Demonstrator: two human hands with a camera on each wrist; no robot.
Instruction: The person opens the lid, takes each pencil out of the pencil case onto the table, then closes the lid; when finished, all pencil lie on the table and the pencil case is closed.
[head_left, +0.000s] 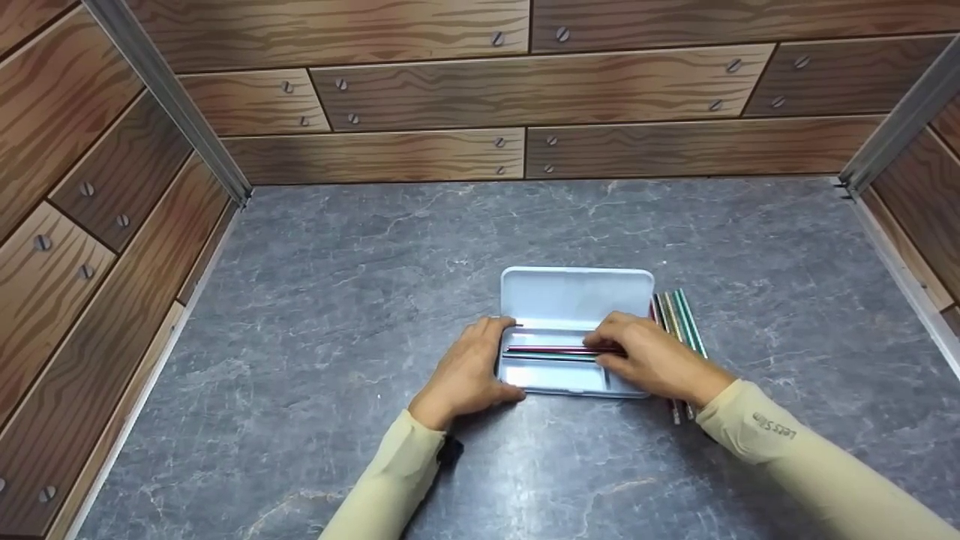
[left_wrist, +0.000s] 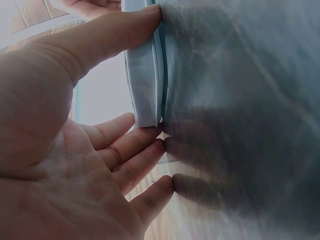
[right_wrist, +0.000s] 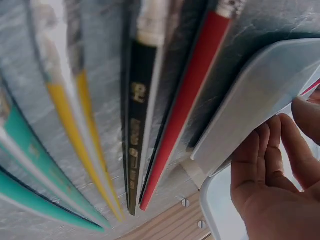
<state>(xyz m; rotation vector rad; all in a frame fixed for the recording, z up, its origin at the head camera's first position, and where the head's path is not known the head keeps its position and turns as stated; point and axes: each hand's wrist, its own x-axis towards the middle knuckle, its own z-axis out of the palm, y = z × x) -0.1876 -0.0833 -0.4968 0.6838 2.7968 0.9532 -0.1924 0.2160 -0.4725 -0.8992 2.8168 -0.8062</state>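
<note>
A pale blue pencil case (head_left: 577, 294) lies on the table with its lid raised at the back. My left hand (head_left: 469, 367) holds its left end, thumb at the front edge and forefinger at the back corner; the lower fingertips (left_wrist: 165, 182) rest on the table. Inside the case lie a dark red pencil (head_left: 547, 349) and a green-and-dark pencil (head_left: 551, 357), side by side lengthwise. With thumb and fingers, my right hand (head_left: 652, 360) pinches pencils at their right ends, which it partly hides. A red pencil (right_wrist: 314, 86) shows beside its thumb in the right wrist view.
Right of the case lies a loose row: a red pencil (right_wrist: 187, 105), a black HB pencil (right_wrist: 137, 115), yellow pencils (right_wrist: 82, 130) and green pencils (head_left: 690, 322), partly under the right forearm. Wood-patterned panels (head_left: 420, 154) wall the grey marbled table (head_left: 337, 270).
</note>
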